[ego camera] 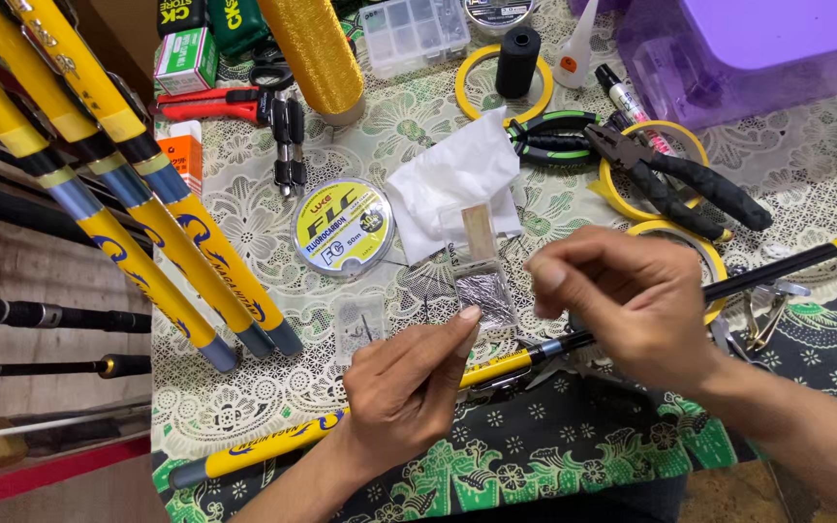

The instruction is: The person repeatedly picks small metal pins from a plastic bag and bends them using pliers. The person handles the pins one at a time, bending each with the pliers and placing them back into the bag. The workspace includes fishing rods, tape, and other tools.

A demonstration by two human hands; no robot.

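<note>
Seen from the head, the left hand (404,383) fingers press the long yellow-and-black fishing rod (496,366) lying across the patterned cloth surface (254,223), while the right hand (632,305) pinches its fingers just above it, holding I cannot tell what.

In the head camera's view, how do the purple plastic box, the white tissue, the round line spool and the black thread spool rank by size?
Largest to smallest, as they look:
1. purple plastic box, though cut off by the frame
2. white tissue
3. round line spool
4. black thread spool
</note>
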